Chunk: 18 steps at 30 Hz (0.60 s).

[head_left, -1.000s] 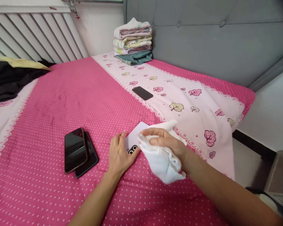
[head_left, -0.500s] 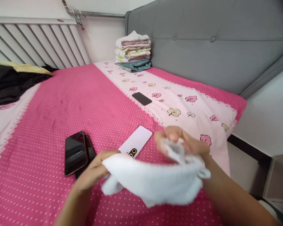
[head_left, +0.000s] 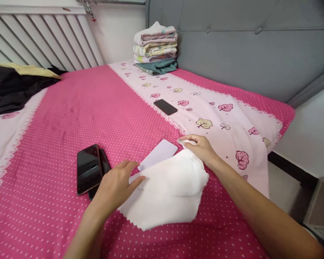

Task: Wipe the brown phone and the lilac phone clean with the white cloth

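Note:
A white cloth (head_left: pixel 167 190) lies spread on the pink dotted bedsheet (head_left: pixel 70 118), folded over at its top. My left hand (head_left: pixel 116 185) pinches its left edge and my right hand (head_left: pixel 198 145) pinches its far right corner. The cloth covers the near end of a pale pink phone (head_left: pixel 159 154) lying face down. Two dark phones (head_left: pixel 90 172) lie stacked just left of my left hand.
Another black phone (head_left: pixel 165 107) lies farther back on the light tree-print band (head_left: pixel 218 118). A pile of folded laundry (head_left: pixel 155 48) sits against the grey headboard (head_left: pixel 245 46). Dark clothing (head_left: pixel 13 88) lies at the far left. The bed's right edge drops to the floor (head_left: pixel 286 187).
My right hand was wiping the pale phone with the bunched cloth while my left hand steadied it. Both hands then lifted and stretched the cloth, and now it lies flat over the phone's near end.

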Each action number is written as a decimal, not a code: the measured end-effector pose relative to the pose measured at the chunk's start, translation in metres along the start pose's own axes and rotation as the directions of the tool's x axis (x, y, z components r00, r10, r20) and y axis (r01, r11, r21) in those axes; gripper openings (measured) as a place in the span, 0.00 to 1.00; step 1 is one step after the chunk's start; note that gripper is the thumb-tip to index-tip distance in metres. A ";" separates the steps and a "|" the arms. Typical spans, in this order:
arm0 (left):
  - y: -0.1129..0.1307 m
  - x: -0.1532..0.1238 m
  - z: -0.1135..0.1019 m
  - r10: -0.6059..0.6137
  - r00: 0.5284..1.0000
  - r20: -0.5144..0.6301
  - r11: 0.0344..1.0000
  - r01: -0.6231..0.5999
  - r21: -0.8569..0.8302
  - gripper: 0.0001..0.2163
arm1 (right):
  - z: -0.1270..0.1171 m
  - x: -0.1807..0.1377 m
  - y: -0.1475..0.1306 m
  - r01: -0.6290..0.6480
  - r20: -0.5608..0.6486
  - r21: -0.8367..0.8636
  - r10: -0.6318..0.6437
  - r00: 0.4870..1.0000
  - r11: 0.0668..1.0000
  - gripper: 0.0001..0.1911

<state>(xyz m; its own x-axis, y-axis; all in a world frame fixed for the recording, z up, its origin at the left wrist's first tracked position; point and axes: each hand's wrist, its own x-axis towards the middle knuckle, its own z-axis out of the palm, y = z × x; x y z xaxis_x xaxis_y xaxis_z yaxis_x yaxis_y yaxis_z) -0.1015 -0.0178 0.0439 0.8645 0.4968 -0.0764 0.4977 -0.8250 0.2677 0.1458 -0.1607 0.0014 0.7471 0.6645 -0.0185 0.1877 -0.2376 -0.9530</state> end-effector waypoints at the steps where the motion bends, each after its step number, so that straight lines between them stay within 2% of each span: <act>1: 0.004 0.000 0.003 0.050 0.998 -0.027 0.999 -0.051 -0.020 0.15 | 0.000 -0.001 -0.002 0.062 -0.007 -0.053 -0.062 0.998 0.997 0.13; 4: 0.022 0.003 0.015 0.150 0.989 0.001 0.988 -0.150 -0.031 0.13 | 0.005 -0.004 -0.008 0.246 -0.013 -0.224 -0.255 0.967 0.943 0.14; 6: 0.035 0.003 0.025 0.149 0.989 0.015 0.988 -0.150 0.042 0.11 | 0.014 -0.006 -0.011 0.357 0.012 -0.362 -0.378 0.926 0.861 0.17; 8: 0.047 0.001 0.034 0.126 0.992 0.008 0.986 -0.127 0.112 0.09 | 0.025 -0.008 -0.012 0.423 0.069 -0.463 -0.444 0.893 0.779 0.19; 11: 0.062 -0.004 0.046 0.059 0.997 -0.050 0.980 -0.049 0.192 0.08 | 0.041 -0.008 -0.017 0.474 0.169 -0.517 -0.458 0.873 0.713 0.21; 13: 0.069 -0.008 0.054 0.045 0.991 -0.124 0.971 -0.014 0.239 0.10 | 0.050 -0.008 -0.025 0.528 0.275 -0.481 -0.451 0.849 0.700 0.21; 16: 0.072 -0.010 0.061 0.066 0.976 -0.210 0.969 -0.013 0.246 0.11 | 0.061 -0.012 -0.041 0.607 0.495 -0.391 -0.398 0.773 0.692 0.18; 18: 0.069 -0.008 0.062 0.061 0.970 -0.237 0.979 -0.011 0.206 0.09 | 0.069 -0.018 -0.049 0.647 0.621 -0.354 -0.348 0.702 0.675 0.17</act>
<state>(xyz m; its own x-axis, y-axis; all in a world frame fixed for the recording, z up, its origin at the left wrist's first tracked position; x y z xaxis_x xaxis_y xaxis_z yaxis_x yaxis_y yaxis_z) -0.0697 -0.0958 0.0033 0.8518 0.4955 0.1699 0.4920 -0.8681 0.0653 0.0797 -0.1122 0.0280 0.0634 0.9894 0.1308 0.8359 0.0189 -0.5485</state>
